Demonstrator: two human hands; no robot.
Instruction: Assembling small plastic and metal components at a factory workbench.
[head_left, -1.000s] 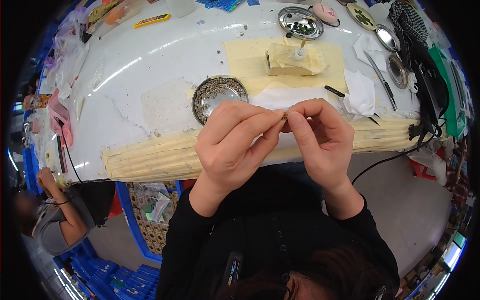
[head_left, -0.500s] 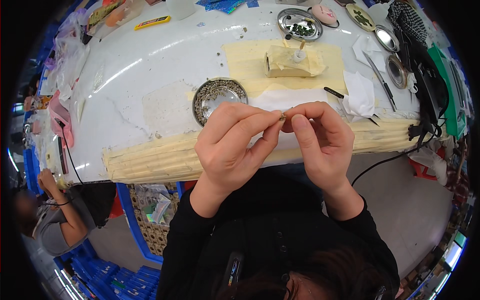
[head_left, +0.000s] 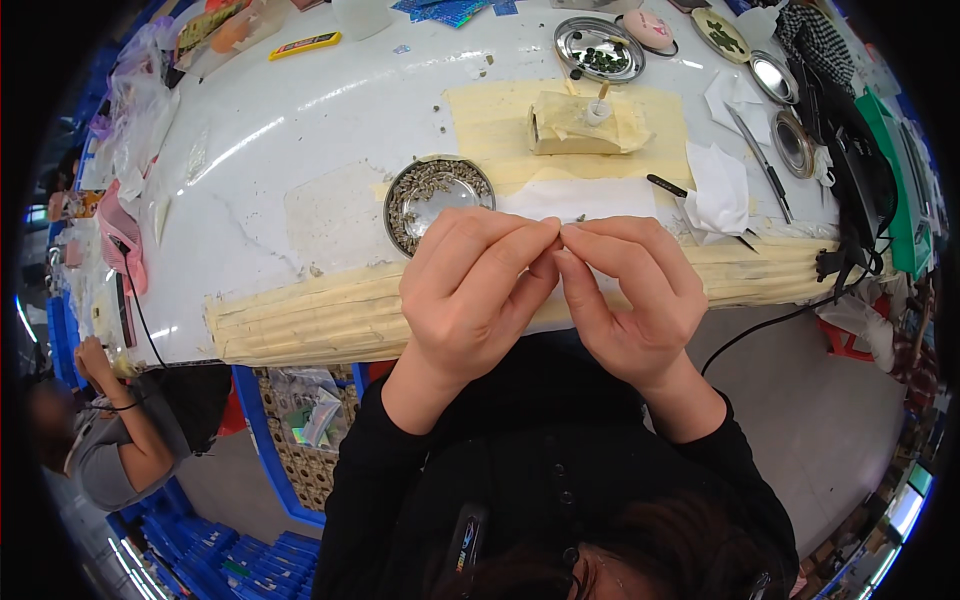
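- Fingertips of the right hand (head_left: pixel 645 295) have shifted toward the dish (head_left: pixel 452 201), meeting the left hand (head_left: pixel 470 285) just right of it.
- Grip: both pinched; cannot tell how tightly, the small piece apparently hidden between.
- One seems underway; many loose bits (head_left: pixel 432 178) inside the dish look unworked.

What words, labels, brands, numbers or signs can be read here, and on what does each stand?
None can be quoted with certainty.
Yellow packet: dark print, too small to read.
Black strip on the chest: coloured marks, too small.
Pink case: marks, too small.
Dish: no text seen.
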